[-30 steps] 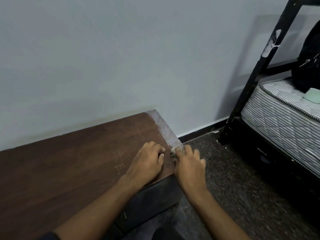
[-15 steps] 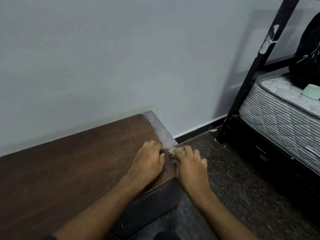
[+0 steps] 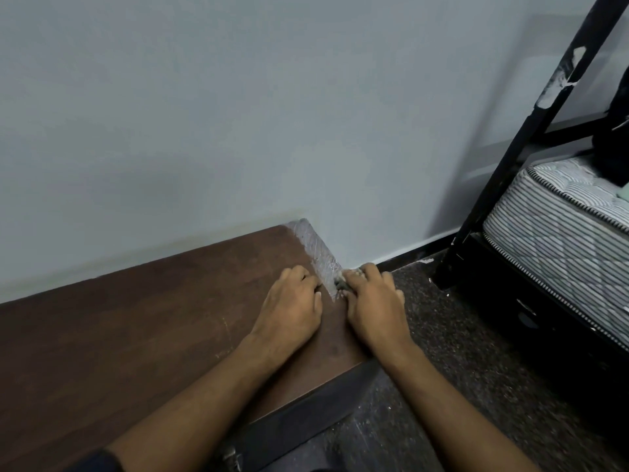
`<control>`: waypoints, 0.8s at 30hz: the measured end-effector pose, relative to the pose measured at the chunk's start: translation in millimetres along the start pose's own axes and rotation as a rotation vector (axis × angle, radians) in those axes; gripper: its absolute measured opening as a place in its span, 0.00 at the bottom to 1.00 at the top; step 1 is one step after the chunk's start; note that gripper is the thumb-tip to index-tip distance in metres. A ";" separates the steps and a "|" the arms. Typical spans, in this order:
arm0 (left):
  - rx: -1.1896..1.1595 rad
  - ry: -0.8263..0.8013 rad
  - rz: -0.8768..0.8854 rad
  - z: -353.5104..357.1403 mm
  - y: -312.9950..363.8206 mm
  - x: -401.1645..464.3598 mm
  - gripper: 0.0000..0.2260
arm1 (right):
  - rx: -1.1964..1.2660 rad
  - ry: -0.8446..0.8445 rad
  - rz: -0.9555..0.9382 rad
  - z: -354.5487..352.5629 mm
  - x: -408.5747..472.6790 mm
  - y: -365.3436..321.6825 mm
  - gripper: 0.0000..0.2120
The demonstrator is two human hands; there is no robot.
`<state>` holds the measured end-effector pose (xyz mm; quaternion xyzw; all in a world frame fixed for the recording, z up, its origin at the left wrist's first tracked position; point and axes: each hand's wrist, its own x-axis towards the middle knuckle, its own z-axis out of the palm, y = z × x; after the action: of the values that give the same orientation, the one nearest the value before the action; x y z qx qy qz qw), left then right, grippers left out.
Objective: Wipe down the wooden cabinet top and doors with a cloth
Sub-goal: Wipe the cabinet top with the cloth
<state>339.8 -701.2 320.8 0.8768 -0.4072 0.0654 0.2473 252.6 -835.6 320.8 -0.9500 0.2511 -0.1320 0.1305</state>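
The cabinet top (image 3: 129, 335) is filling the lower left, a dark brown wooden surface running along the pale wall (image 3: 238, 114), with faint scratches near its middle. Its dark front face (image 3: 306, 417) is showing at the bottom centre.

The left hand (image 3: 289, 311) is lying palm down on the top near the right end, knuckles up and fingers curled under at the tips, which are pressing on the wood just beside a strip of clear film (image 3: 318, 255). Whether those fingers are pinching anything is not clear, since the tips are hidden under the hand.

The film is covering the right edge of the top from the wall down to the hands, whitish and wrinkled.

The right hand (image 3: 374, 304) is sitting at that same edge, just beside the left, fingers curled over the side of the top and gripping a small, crumpled wad (image 3: 342, 284) at the film's lower end; what the wad is made of cannot be made out.

Farther right, dark speckled carpet (image 3: 476, 369) is covering the floor. A black bed frame (image 3: 531, 137) is leaning up the right side, with pale patches on its post, and a striped mattress (image 3: 561, 226) is resting in it.
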 end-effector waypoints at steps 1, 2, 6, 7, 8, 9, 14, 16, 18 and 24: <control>-0.001 0.002 -0.006 -0.3 -2.5 1.2 0.13 | -0.004 -0.012 -0.053 1.7 -1.4 -5.9 0.17; -0.004 0.003 -0.021 -0.4 -5.4 1.9 0.13 | -0.013 -0.020 -0.119 3.9 -7.6 -10.2 0.17; 0.016 0.009 -0.047 0.6 -12.9 5.9 0.13 | 0.005 0.000 -0.190 9.4 -7.1 -2.6 0.17; 0.015 0.003 -0.046 0.5 -11.5 7.4 0.14 | 0.013 0.002 -0.155 11.1 6.2 0.8 0.17; 0.011 -0.001 -0.048 0.3 -10.4 9.1 0.14 | 0.025 -0.007 -0.113 13.2 22.2 1.4 0.17; 0.005 -0.001 -0.052 -0.1 -9.5 11.2 0.14 | 0.046 -0.021 -0.077 14.8 37.1 0.5 0.17; 0.008 0.008 -0.094 -1.6 -17.8 19.5 0.15 | 0.090 -0.048 -0.139 16.4 40.6 -6.6 0.17; 0.004 0.007 -0.099 -1.0 -23.3 23.1 0.15 | 0.057 -0.025 -0.235 14.1 20.4 -3.0 0.18; 0.011 0.011 -0.096 0.3 -27.9 28.9 0.14 | 0.047 -0.026 -0.266 14.5 20.6 0.7 0.18; 0.031 0.000 -0.106 -2.4 -35.8 43.9 0.15 | 0.133 -0.042 -0.175 38.6 92.4 -17.3 0.17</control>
<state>395.7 -710.4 323.1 0.9009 -0.3589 0.0587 0.2368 350.0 -861.3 307.4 -0.9600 0.1552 -0.1391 0.1868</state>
